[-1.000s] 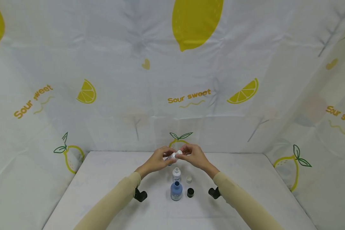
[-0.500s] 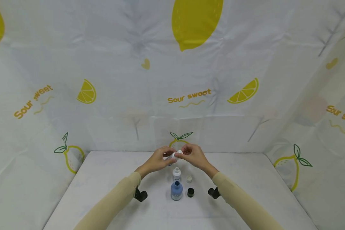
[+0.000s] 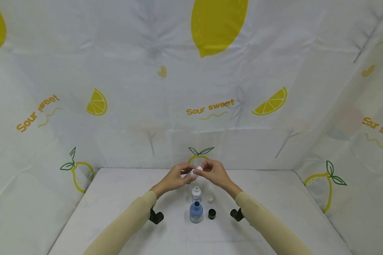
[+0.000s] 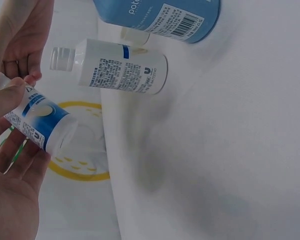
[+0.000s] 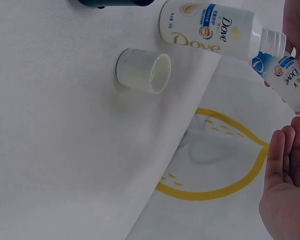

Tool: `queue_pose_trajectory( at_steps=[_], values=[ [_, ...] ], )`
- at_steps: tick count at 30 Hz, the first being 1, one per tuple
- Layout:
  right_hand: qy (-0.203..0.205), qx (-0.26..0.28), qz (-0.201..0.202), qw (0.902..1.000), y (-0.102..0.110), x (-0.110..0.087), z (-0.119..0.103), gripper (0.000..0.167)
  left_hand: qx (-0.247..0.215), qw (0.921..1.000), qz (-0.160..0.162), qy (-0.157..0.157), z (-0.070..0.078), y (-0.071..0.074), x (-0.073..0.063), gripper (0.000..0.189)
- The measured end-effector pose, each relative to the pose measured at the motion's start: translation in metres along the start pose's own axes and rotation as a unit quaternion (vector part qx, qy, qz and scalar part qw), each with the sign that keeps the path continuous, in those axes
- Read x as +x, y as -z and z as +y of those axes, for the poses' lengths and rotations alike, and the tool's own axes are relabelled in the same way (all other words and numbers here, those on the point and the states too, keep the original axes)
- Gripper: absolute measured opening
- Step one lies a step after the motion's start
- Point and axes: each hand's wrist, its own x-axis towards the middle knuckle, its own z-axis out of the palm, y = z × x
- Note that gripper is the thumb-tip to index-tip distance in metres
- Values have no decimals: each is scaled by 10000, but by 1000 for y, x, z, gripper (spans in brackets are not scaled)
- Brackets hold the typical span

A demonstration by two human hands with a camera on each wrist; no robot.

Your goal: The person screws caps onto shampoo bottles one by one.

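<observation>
Above the far part of the table, my left hand grips a small white and blue Dove bottle, which is tilted with its top toward my right hand. The thumb and fingers of my right hand pinch the white cap at that bottle's top. Just below the hands in the head view, a white Dove bottle stands upright with its neck uncapped. Nearer to me is a blue bottle, also uncapped. To their right lie a white cap and a black cap.
A white cloth covers the table. Its far edge meets a hanging white curtain printed with lemons, close behind the hands. A black wrist camera hangs under the left sleeve, another camera under the right.
The right thumb and fingers have shifted slightly on the cap. The left hand, the standing bottles and the loose caps stay where they were.
</observation>
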Motion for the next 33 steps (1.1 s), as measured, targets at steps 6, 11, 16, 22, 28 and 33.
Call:
queue_pose_trajectory(
  at_steps=[6,11,16,22,28,33],
  values=[
    [-115,59,-51,9999,0,-1,0,29,0,10000,11,-15,-1,0,0,37],
    [-187,117,-128,9997,1,-2,-1,30,1,10000,17,28,-1,0,0,37],
    [-43,356,-367,9987,5,-1,3,40,-21,10000,29,4,0,2,0,36],
    [560,1029,-841,9895,15,0,9,51,-139,9999,47,-17,0,4,1,37],
    [720,1298,-1162,9821,23,1,8,50,-113,9999,74,-3,-2,4,0,35],
    [909,1318,-1395,9772,25,1,10,46,-151,9999,48,-26,-3,3,-1,36]
  ],
)
